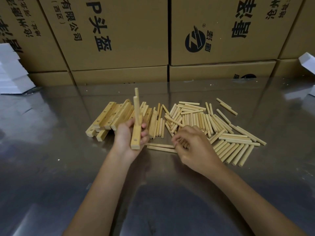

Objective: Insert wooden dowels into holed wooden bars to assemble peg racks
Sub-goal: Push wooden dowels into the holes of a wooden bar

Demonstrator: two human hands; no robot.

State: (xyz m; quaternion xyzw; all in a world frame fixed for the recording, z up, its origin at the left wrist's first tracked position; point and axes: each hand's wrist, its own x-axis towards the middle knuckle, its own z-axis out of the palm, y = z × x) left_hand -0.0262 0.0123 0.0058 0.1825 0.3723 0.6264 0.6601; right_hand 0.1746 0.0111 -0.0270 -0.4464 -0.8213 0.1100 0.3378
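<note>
left hand [129,135] is wrapped around a holed wooden bar [136,136], holding it off the steel table [51,150] with its near end pointing back toward the camera, and two dowels [136,106] already stand up out of its far part, side by side and upright. an empty hole [135,140] shows near the bar's near end, so this rack looks partly pegged, with more to fill. right hand [190,142] is down on the table at the near edge of the loose dowel pile [204,123], fingers curled in toward a couple of dowels lying flat [160,147] just in front of the bar; whether it has one pinched yet i cannot tell, the fingertips are blurred. the step in hand reads as fetching the next peg. what comes next calls for lifting a single dowel clear, turning it end-on, and lining it up square with the open hole while the left hand keeps the bar steady. behind the left hand sits a stack of unfilled bars [109,116], holes showing along their faces. the pile is jumbled, dowels crossing each other, so picking just one could drag neighbours along. cardboard boxes [119,40] wall off the back, well apart from the work, and white packs [12,72] sit far left.
</note>
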